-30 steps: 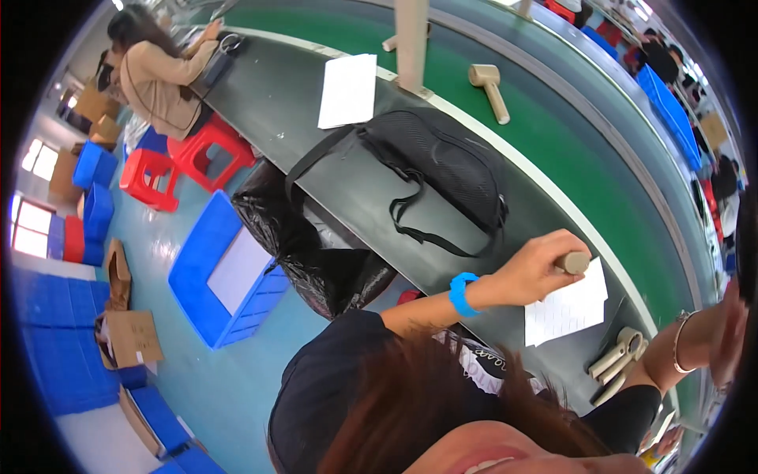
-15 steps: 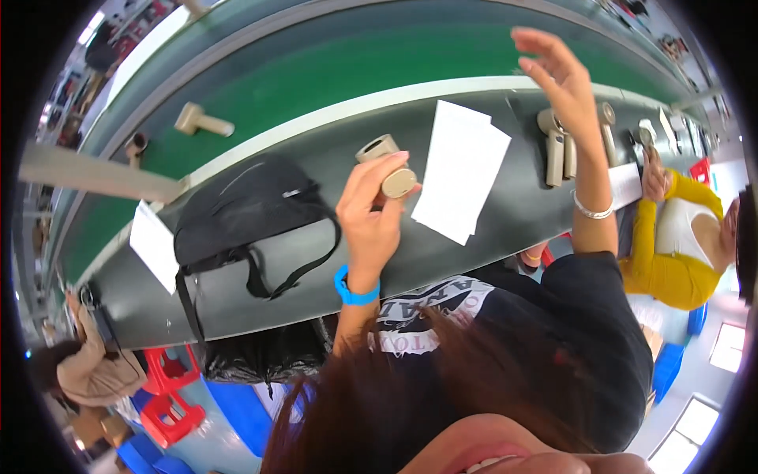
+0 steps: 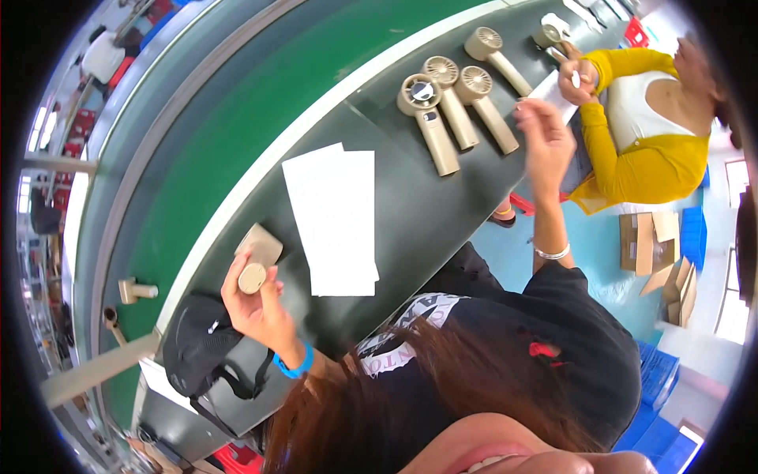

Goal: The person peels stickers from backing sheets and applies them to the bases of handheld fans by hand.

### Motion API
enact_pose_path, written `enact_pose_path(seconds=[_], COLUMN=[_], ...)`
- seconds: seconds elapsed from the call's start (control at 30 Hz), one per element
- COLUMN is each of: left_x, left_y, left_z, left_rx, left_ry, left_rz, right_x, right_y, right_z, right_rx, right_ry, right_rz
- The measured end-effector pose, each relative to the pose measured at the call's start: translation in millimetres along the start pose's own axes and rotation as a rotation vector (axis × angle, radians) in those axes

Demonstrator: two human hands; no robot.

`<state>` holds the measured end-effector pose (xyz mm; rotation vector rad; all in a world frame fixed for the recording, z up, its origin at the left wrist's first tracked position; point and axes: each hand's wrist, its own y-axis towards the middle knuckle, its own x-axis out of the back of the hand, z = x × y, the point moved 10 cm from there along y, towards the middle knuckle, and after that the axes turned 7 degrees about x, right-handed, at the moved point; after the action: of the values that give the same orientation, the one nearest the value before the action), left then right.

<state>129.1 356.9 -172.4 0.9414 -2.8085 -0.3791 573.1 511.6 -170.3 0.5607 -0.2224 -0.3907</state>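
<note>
My left hand (image 3: 262, 316) is closed around a beige handheld fan (image 3: 253, 278), its round handle end facing up toward me. The fan's head lies partly behind my fingers. Raised over the right part of the bench is my right hand (image 3: 546, 154), empty, with loosely bent fingers. Several beige handheld fans lie to its left, among them a fan with a dark, shiny centre (image 3: 434, 130) and a fan with a ribbed round head (image 3: 491, 110). White paper sheets (image 3: 335, 229) lie overlapping between my two hands.
A black bag (image 3: 193, 344) with straps rests at the left of the dark bench (image 3: 395, 213). Beyond a pale rail runs a green conveyor belt (image 3: 237, 118) carrying a beige fan (image 3: 136, 291). A co-worker in yellow sleeves (image 3: 612, 162) works at the right. Cardboard boxes (image 3: 647, 241) stand behind.
My view has turned to the right, so bench, sheets and bag appear further left. My right hand has come back from over the belt's edge toward the near side. My left hand keeps the fan.
</note>
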Motion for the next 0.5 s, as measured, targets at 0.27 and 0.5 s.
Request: enact_pose_path(seconds=[0.27,0.5], left_x=[-19.8,-0.7], left_y=[3.0,-11.4], left_z=[-8.3,-16.4], left_rx=[0.014,-0.066], left_ry=[0.096,0.104], left_rz=[0.104,0.025], right_x=[113.4,124.9], right_y=[87.1,72.2], right_z=[-26.0,-9.2], right_rx=[0.034,0.15], right_ry=[-0.133,-0.398], right_rz=[-0.016,-0.155])
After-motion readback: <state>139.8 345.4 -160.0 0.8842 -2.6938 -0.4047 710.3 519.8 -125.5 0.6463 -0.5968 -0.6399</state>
